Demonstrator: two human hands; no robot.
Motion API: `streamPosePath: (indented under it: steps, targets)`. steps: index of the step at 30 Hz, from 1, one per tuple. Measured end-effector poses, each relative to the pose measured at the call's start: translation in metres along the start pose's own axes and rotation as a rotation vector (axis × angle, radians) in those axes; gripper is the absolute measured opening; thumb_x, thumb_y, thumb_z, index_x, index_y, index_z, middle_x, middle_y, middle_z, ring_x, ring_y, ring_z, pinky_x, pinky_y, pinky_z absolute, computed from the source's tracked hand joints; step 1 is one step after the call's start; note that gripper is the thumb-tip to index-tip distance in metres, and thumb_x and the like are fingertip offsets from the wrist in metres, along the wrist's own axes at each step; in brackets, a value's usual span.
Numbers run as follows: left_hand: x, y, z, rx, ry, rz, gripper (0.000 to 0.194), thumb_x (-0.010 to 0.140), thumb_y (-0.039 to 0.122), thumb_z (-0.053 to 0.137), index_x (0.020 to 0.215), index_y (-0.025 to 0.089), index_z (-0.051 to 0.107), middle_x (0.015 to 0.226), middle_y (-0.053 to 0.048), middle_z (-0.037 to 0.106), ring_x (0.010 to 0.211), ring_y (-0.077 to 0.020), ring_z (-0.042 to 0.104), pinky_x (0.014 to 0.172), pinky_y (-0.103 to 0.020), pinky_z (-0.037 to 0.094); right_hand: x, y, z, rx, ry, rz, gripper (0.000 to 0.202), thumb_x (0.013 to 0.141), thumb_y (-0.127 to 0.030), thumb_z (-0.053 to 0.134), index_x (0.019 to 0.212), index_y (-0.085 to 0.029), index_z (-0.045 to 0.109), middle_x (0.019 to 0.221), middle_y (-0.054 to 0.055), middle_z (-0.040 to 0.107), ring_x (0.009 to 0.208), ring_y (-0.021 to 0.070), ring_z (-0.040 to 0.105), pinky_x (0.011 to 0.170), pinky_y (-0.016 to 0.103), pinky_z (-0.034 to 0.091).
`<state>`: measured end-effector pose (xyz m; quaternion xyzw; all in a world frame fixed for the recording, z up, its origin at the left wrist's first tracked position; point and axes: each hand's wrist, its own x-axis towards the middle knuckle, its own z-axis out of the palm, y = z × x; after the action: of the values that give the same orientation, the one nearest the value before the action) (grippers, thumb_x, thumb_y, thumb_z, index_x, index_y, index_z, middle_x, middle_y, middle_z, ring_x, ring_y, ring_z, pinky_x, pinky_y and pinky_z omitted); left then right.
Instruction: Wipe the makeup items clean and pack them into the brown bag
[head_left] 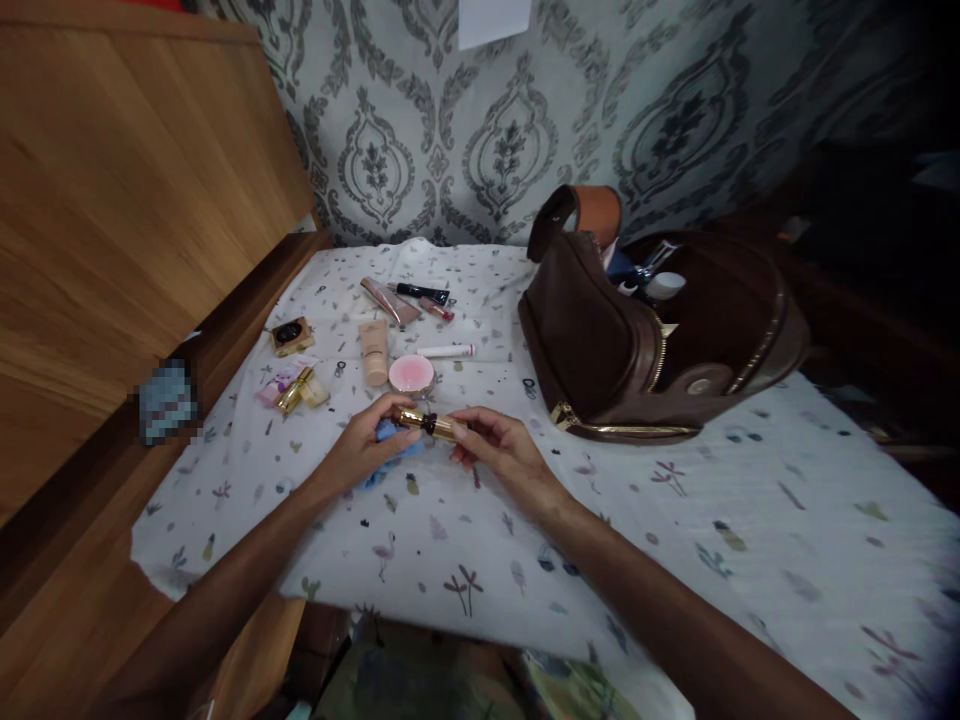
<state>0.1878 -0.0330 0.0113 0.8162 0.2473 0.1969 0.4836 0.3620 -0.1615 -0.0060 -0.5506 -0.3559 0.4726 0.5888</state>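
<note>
A gold cosmetic tube (445, 428) with a shiny gold cap and a dark band at its middle lies level between my two hands. My left hand (369, 440) pinches the gold cap end. At the other, tan-gold end, the fingers of my right hand (501, 447) are closed on the body. A crumpled blue cloth (388, 447) shows beneath my left hand; whether the fingers touch it I cannot tell. Just beyond the tube is a round pink compact (412, 375). Behind that compact lie a beige squeeze tube (373, 352) and a slim white tube (447, 351).
An open brown bag (600, 330) with cosmetics inside stands at the right. Farther back lie a rose-coloured tube (390, 301), a black tube (424, 292) and a small pink tube (436, 308). Leftward are a gold case (291, 336) and small gold items (297, 389), near a wooden panel (150, 150).
</note>
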Motion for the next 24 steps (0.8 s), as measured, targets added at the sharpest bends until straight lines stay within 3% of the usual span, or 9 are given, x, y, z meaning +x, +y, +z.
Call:
streamPosePath:
  steps: [3, 5, 16, 24]
  targets:
    - [0.000, -0.002, 0.002, 0.032, -0.015, -0.057, 0.037, 0.092, 0.050, 0.049, 0.073, 0.018, 0.051, 0.065, 0.004, 0.044, 0.061, -0.0121, 0.042, 0.058, -0.023, 0.034, 0.000, 0.001, 0.000, -0.027, -0.013, -0.005, 0.042, 0.077, -0.050, 0.072, 0.101, -0.016, 0.067, 0.064, 0.000, 0.065, 0.054, 0.0113, 0.054, 0.051, 0.025, 0.043]
    - [0.001, -0.002, 0.002, 0.031, -0.030, -0.060, 0.040, 0.092, 0.050, 0.048, 0.067, 0.019, 0.045, 0.060, 0.006, 0.036, 0.057, -0.0109, 0.035, 0.055, -0.023, 0.030, 0.000, 0.002, 0.000, -0.032, -0.026, -0.005, 0.043, 0.077, -0.052, 0.071, 0.100, -0.016, 0.067, 0.062, -0.001, 0.064, 0.053, 0.0113, 0.054, 0.049, 0.025, 0.042]
    - [-0.003, 0.009, -0.001, 0.053, -0.048, 0.014, 0.032, 0.092, 0.046, 0.048, 0.077, 0.018, 0.053, 0.069, 0.002, 0.046, 0.065, -0.0140, 0.043, 0.060, -0.024, 0.036, -0.003, -0.001, 0.001, 0.017, -0.092, 0.048, 0.041, 0.079, -0.055, 0.068, 0.092, -0.017, 0.066, 0.055, -0.004, 0.059, 0.047, 0.0089, 0.052, 0.046, 0.022, 0.038]
    - [-0.002, 0.008, 0.005, 0.103, 0.008, 0.072, 0.036, 0.096, 0.047, 0.041, 0.083, 0.018, 0.059, 0.077, -0.001, 0.058, 0.074, -0.0173, 0.054, 0.070, -0.026, 0.045, -0.003, 0.002, 0.003, 0.205, -0.192, 0.160, 0.060, 0.063, -0.072, 0.072, 0.080, -0.016, 0.057, 0.061, -0.004, 0.062, 0.043, 0.0082, 0.055, 0.039, 0.020, 0.035]
